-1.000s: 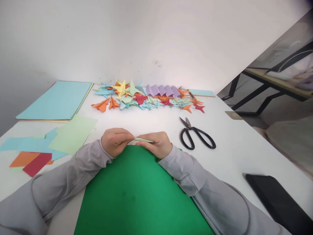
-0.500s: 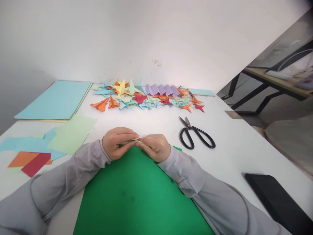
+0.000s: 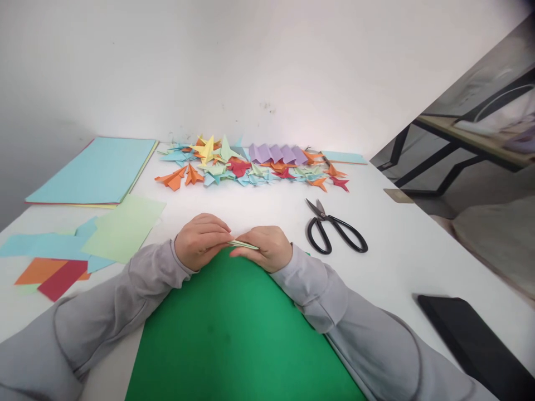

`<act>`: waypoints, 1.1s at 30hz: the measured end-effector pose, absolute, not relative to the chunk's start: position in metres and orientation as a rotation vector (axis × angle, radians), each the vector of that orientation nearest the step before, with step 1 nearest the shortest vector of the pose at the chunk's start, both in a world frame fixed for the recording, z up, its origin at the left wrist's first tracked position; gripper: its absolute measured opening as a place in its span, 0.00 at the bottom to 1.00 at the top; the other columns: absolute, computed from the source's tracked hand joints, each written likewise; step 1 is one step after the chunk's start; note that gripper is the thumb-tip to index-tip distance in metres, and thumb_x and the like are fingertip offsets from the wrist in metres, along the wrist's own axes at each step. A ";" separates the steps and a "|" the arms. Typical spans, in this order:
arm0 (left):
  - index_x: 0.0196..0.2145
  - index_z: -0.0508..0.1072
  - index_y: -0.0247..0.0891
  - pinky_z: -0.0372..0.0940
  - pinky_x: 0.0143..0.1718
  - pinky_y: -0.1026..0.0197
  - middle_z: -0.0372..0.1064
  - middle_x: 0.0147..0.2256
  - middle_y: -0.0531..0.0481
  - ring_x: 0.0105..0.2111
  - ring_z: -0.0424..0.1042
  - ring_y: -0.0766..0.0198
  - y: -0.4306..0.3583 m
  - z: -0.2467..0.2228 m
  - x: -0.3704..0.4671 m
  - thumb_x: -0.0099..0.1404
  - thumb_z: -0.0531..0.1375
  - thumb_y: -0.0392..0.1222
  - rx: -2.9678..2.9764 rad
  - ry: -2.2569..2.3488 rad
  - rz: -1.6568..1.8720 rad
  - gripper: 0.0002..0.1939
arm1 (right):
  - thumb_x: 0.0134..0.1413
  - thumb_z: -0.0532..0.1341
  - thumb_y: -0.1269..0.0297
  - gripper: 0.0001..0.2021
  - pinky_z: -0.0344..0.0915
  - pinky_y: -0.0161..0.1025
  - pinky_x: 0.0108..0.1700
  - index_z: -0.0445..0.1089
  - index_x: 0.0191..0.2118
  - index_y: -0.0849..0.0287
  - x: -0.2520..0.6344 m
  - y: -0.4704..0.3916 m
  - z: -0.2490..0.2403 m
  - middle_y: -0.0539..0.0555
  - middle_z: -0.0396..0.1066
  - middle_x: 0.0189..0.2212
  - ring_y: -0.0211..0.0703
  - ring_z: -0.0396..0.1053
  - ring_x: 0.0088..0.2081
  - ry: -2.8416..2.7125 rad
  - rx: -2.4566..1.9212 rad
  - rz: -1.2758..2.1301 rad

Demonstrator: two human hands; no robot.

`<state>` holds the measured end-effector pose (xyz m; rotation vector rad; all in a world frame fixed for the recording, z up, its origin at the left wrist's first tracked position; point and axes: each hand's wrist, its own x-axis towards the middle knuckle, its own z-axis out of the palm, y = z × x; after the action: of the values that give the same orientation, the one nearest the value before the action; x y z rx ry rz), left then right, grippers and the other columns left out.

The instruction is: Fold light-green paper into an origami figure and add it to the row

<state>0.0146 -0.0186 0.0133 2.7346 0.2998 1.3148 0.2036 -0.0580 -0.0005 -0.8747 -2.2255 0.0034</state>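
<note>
A small folded piece of pale green paper point(image 3: 244, 245) is held between my two hands, seen almost edge-on. My left hand point(image 3: 202, 241) pinches its left end with closed fingers. My right hand point(image 3: 267, 248) grips the other end, thumb below and fingers above. Much of the paper is hidden by the fingers. Both hands are over the far end of a green sheet point(image 3: 234, 334) that lies on the white table. To the right of my right hand, black-handled scissors point(image 3: 330, 225) lie with their blades slightly apart.
Several folded paper pieces point(image 3: 238, 167) in many colours line the wall, with a purple pleated strip point(image 3: 278, 154) among them. A stack of coloured sheets point(image 3: 98, 170) sits at the back left. Loose paper pieces point(image 3: 121, 228) lie nearer. A black flat object point(image 3: 472, 334) rests at right.
The folded paper has shifted slightly right, with more of it showing at my right hand. My left fingers have slid toward its left end and closed together more.
</note>
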 end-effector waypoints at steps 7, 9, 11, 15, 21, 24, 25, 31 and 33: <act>0.31 0.71 0.34 0.68 0.33 0.60 0.73 0.27 0.45 0.31 0.72 0.63 -0.017 0.017 0.014 0.57 0.57 0.32 2.640 0.320 1.195 0.05 | 0.58 0.49 0.54 0.22 0.57 0.30 0.22 0.71 0.25 0.63 0.203 -0.058 0.003 0.51 0.69 0.15 0.32 0.64 0.18 -2.211 -0.829 -0.043; 0.32 0.71 0.35 0.68 0.34 0.60 0.73 0.27 0.45 0.31 0.72 0.63 -0.017 0.017 0.014 0.57 0.56 0.32 2.636 0.321 1.177 0.05 | 0.58 0.49 0.55 0.21 0.56 0.30 0.22 0.70 0.24 0.63 0.202 -0.057 0.003 0.51 0.67 0.14 0.32 0.63 0.18 -2.222 -0.808 -0.051; 0.32 0.71 0.35 0.68 0.34 0.60 0.73 0.28 0.45 0.31 0.72 0.63 -0.016 0.016 0.014 0.57 0.56 0.32 2.637 0.325 1.171 0.05 | 0.58 0.49 0.56 0.21 0.56 0.30 0.22 0.70 0.23 0.62 0.202 -0.057 0.003 0.50 0.67 0.14 0.32 0.63 0.18 -2.237 -0.800 -0.052; 0.32 0.72 0.35 0.68 0.35 0.60 0.73 0.28 0.44 0.32 0.72 0.63 -0.015 0.016 0.013 0.58 0.56 0.32 2.641 0.327 1.165 0.05 | 0.60 0.47 0.57 0.22 0.57 0.29 0.24 0.70 0.24 0.62 0.202 -0.059 0.005 0.50 0.68 0.16 0.32 0.63 0.19 -2.255 -0.826 -0.038; 0.36 0.71 0.35 0.67 0.37 0.57 0.74 0.30 0.44 0.34 0.72 0.61 -0.017 0.017 0.015 0.57 0.58 0.34 2.635 0.327 1.180 0.07 | 0.61 0.44 0.59 0.24 0.53 0.32 0.22 0.67 0.20 0.62 0.201 -0.062 0.006 0.50 0.64 0.14 0.33 0.60 0.17 -2.298 -0.887 -0.113; 0.38 0.71 0.35 0.67 0.38 0.56 0.74 0.32 0.43 0.36 0.71 0.59 -0.019 0.017 0.016 0.56 0.59 0.35 2.639 0.288 1.193 0.10 | 0.61 0.44 0.59 0.24 0.53 0.32 0.22 0.66 0.20 0.62 0.200 -0.061 0.005 0.50 0.63 0.14 0.33 0.60 0.18 -2.320 -0.865 -0.125; 0.37 0.71 0.35 0.67 0.37 0.57 0.74 0.31 0.43 0.36 0.71 0.60 -0.019 0.017 0.016 0.56 0.59 0.35 2.642 0.263 1.198 0.10 | 0.61 0.44 0.59 0.23 0.54 0.31 0.23 0.66 0.21 0.62 0.201 -0.061 0.005 0.50 0.64 0.14 0.33 0.61 0.19 -2.324 -0.850 -0.117; 0.33 0.72 0.36 0.66 0.34 0.59 0.73 0.28 0.46 0.32 0.70 0.63 -0.017 0.016 0.015 0.57 0.57 0.33 2.648 0.272 1.197 0.06 | 0.58 0.48 0.53 0.22 0.56 0.31 0.24 0.68 0.24 0.63 0.201 -0.059 0.003 0.52 0.67 0.16 0.34 0.64 0.20 -2.287 -0.817 -0.066; 0.33 0.72 0.36 0.66 0.34 0.59 0.73 0.28 0.46 0.31 0.70 0.63 -0.017 0.016 0.015 0.57 0.57 0.33 2.641 0.271 1.201 0.06 | 0.59 0.47 0.55 0.21 0.57 0.31 0.24 0.68 0.25 0.63 0.201 -0.059 0.004 0.52 0.68 0.17 0.34 0.64 0.20 -2.289 -0.823 -0.062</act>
<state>0.0151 -0.0166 0.0164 2.6413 0.2706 1.2006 0.2008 -0.0593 0.0037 -0.8230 -2.2893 -0.0623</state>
